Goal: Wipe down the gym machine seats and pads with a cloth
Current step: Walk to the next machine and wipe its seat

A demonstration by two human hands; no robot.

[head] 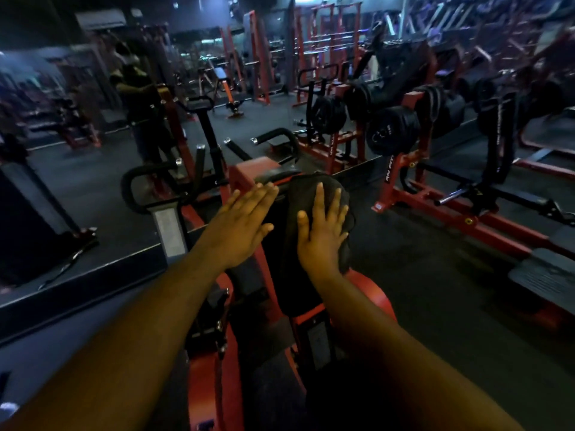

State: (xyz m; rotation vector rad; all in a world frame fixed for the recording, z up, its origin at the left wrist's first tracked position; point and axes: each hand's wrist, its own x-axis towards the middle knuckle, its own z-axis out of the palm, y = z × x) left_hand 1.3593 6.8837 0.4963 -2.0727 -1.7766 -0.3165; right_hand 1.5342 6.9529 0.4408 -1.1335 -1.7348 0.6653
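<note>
A dark cloth [323, 191] lies over the top of a black upright pad [280, 284] on a red-framed machine in front of me. My right hand [322, 234] lies flat on the cloth with fingers spread, pressing it against the pad. My left hand [239, 222] is flat with fingers straight at the pad's left side, holding nothing; whether it touches the pad I cannot tell. Both forearms reach in from the bottom of the view.
A large mirror [93, 119] on the left reflects a person and machines. Black handles [273, 136] rise behind the pad. Red racks loaded with black weight plates [392, 132] stand at the right. Dark rubber floor [435, 306] lies to the right of the machine.
</note>
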